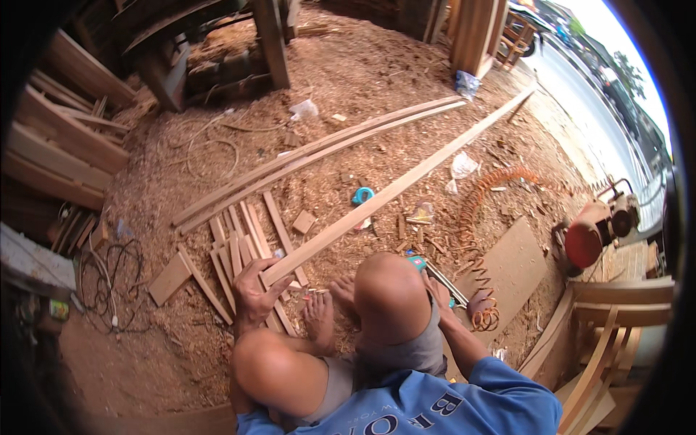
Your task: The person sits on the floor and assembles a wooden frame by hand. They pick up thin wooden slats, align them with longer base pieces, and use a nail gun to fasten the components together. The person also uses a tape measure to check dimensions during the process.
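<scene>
Near my left knee, my left hand (254, 299) is closed around the near end of a long, straight wooden strip (406, 181). The strip slants away to the far right, its far end raised on a short wooden piece. Beyond my right knee, my right hand (439, 296) is at a teal tool with a long metal bar (444, 281), which looks like an air nailer. The knee hides part of that tool and some of the fingers. An orange coiled air hose (471, 239) loops down beside it. Short wooden strips (239, 243) lie beside my left hand.
Two long strips (326, 150) lie across the sawdust floor. A blue tape measure (362, 195) rests near the held strip. A flat board (507, 272) and a red compressor (583, 235) are at the right. Tangled cables (116, 279) and stacked planks (61, 156) are at the left.
</scene>
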`<state>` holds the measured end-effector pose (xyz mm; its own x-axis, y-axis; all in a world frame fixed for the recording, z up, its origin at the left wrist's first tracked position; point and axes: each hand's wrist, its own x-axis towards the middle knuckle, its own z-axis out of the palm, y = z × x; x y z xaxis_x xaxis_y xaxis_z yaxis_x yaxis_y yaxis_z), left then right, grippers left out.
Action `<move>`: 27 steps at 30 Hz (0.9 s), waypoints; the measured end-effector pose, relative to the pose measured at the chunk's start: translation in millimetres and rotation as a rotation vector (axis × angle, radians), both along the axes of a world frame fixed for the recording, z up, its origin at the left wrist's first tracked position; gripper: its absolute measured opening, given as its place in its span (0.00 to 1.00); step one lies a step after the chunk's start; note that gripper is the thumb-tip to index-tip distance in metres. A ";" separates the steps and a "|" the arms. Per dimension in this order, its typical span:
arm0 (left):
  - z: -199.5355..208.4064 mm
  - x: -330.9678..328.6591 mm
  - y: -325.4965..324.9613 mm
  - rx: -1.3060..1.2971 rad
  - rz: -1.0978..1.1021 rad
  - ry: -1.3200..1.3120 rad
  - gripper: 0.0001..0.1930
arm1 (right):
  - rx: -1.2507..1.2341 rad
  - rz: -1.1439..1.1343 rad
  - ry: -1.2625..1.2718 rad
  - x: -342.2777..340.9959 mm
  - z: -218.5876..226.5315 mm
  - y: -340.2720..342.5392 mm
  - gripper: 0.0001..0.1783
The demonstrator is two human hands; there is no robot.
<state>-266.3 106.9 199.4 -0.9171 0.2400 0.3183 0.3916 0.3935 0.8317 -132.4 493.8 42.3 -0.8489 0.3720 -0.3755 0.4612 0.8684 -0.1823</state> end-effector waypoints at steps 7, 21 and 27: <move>1.8 4.6 2.2 0.045 0.053 -0.007 0.18 | -0.057 0.005 -0.023 38.3 -44.2 -43.1 0.30; 1.5 -25.0 -2.7 0.178 0.065 -0.157 0.17 | -0.377 0.254 0.331 -109.3 1.0 -37.7 0.22; -1.9 -22.3 -1.4 0.184 0.038 -0.060 0.18 | -0.103 0.494 0.766 -247.1 7.1 -43.1 0.19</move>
<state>-288.6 105.4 197.4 -0.9431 0.1482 0.2977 0.3268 0.2464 0.9124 -379.6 450.8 49.4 -0.9331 -0.1034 0.3445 -0.2369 0.8973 -0.3725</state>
